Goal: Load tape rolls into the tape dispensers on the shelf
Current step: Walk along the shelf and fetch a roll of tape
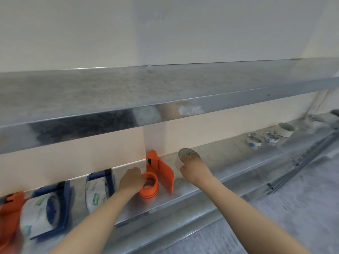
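An orange tape dispenser lies on the steel shelf with its round hub empty. My left hand grips the hub's left side. Just to the right, my right hand holds a clear tape roll, whose round face shows above my fingers. Left of the orange one, two blue dispensers each carry a printed tape roll. Another orange dispenser sits at the far left edge, partly cut off.
Farther right on the shelf lie two patterned tape rolls and a taller white roll. An upper steel shelf overhangs the work area. Thin metal rails lie on the lower surface at the right.
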